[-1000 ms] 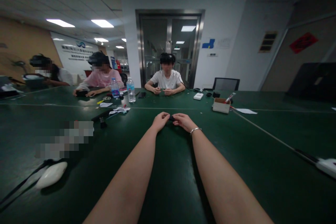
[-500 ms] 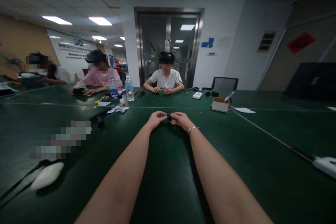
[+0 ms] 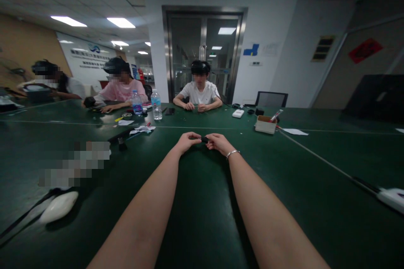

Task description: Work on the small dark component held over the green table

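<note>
A small black object (image 3: pixel 204 139) is pinched between my two hands over the green table (image 3: pixel 202 201); its exact kind is too small to make out. My left hand (image 3: pixel 188 141) grips its left end with thumb and fingertips. On the other end, my right hand (image 3: pixel 219 143) holds it with closed fingers, a silver bracelet (image 3: pixel 232 154) around that wrist. Both arms reach straight out from the bottom of the head view. The fingers partly cover the black object.
Two water bottles (image 3: pixel 156 105) stand left of centre, near paper scraps (image 3: pixel 142 129). A small box (image 3: pixel 265 125) holding a pen-like item stands at the right, beside a cable (image 3: pixel 315 151). A white rounded object (image 3: pixel 59 207) lies near left. Across the table sits a person in white (image 3: pixel 199 92).
Both hands keep hold of the black object and have hardly moved. The view has shifted slightly. At the left, the person in pink has moved their hands a little.
</note>
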Action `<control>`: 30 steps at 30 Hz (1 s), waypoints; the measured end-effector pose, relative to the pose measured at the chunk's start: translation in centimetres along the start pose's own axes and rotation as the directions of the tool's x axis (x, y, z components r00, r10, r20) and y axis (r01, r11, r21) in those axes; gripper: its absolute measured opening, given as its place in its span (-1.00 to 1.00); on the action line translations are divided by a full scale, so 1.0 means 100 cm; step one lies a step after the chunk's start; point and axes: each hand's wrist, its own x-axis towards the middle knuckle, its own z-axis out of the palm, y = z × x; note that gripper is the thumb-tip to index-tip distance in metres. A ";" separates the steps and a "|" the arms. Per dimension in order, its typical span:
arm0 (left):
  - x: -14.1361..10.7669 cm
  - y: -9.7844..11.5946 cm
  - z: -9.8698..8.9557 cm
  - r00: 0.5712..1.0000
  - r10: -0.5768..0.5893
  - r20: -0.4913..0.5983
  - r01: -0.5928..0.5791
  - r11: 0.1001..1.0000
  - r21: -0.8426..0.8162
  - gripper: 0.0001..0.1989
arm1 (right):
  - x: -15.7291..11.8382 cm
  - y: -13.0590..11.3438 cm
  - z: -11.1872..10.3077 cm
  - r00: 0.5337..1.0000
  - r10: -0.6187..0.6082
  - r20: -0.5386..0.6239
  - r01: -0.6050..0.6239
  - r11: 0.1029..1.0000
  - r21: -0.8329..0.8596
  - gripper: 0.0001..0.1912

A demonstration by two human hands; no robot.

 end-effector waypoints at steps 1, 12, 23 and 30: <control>0.000 0.000 0.000 1.000 -0.002 -0.001 0.002 1.000 0.001 -0.66 | -0.001 -0.001 -0.001 1.000 0.002 0.001 -0.002 1.000 0.009 -0.95; -0.001 0.000 0.002 0.999 -0.024 -0.026 0.023 0.999 -0.041 -0.64 | -0.004 -0.002 -0.001 0.999 0.011 0.048 -0.012 1.000 0.014 -0.87; -0.001 -0.001 0.002 0.999 -0.017 -0.038 0.015 0.998 -0.053 -0.63 | -0.001 -0.003 0.000 0.998 -0.005 0.068 0.010 0.997 -0.073 -0.77; -0.003 0.004 0.002 0.998 -0.043 -0.038 0.041 0.997 -0.060 -0.64 | 0.000 -0.002 0.000 0.998 0.023 0.059 -0.019 0.998 -0.061 -0.77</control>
